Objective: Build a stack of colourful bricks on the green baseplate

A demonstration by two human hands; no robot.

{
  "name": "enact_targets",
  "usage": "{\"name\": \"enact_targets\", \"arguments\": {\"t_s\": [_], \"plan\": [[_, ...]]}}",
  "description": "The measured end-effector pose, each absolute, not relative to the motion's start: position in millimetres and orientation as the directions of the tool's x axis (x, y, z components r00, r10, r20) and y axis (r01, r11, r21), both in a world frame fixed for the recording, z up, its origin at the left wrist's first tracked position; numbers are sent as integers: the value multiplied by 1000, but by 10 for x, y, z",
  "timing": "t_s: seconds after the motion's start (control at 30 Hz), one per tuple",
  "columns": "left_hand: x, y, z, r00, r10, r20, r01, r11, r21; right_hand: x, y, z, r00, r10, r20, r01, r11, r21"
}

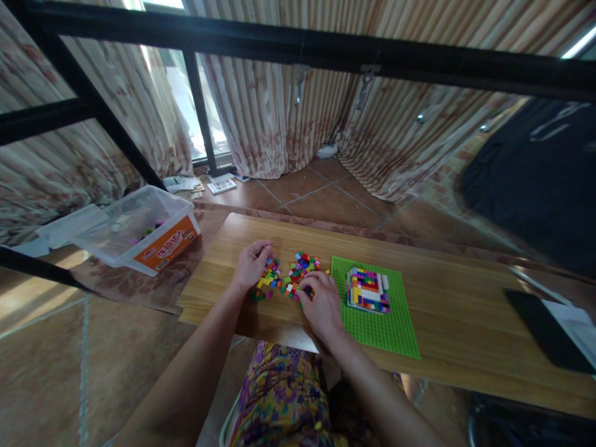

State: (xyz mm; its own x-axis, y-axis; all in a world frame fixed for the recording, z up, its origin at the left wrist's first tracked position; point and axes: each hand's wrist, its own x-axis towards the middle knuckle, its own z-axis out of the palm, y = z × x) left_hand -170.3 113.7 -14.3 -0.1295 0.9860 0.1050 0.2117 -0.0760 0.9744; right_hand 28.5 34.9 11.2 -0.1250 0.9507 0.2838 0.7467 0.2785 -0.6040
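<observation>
Small colourful building bricks (pixel 303 263) lie in loose heaps on the wooden table (pixel 447 310). At the left edge of the heaps, my left hand (pixel 250 267) has its thumb and fingers pressed together; anything between them is too small to make out. My right hand (pixel 323 303) reaches into the nearer side of the bricks, thumb and index finger closed together, and whatever they pinch is hidden. Just right of that hand lies a green baseplate (pixel 403 329). On it stands a low rectangular structure of multicoloured bricks (pixel 367 290).
A clear plastic box (pixel 135 233) with an orange label and some bricks inside stands on the floor at left. A black flat object (pixel 542 329) and white papers (pixel 570 323) lie at the table's right end. A black metal frame (pixel 298 46) crosses in front of curtains.
</observation>
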Motion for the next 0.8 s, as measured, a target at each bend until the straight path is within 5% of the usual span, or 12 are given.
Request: {"name": "enact_targets", "arguments": {"t_s": [0.43, 0.8], "plan": [[-1703, 1122, -63, -163, 985, 64, 194, -31, 980, 424, 190, 348, -108, 935, 337, 617, 329, -715], [-1709, 1124, -17, -162, 984, 70, 262, -26, 965, 1582, 248, 444, 451, 829, 330, 639, -42, -768]]}}
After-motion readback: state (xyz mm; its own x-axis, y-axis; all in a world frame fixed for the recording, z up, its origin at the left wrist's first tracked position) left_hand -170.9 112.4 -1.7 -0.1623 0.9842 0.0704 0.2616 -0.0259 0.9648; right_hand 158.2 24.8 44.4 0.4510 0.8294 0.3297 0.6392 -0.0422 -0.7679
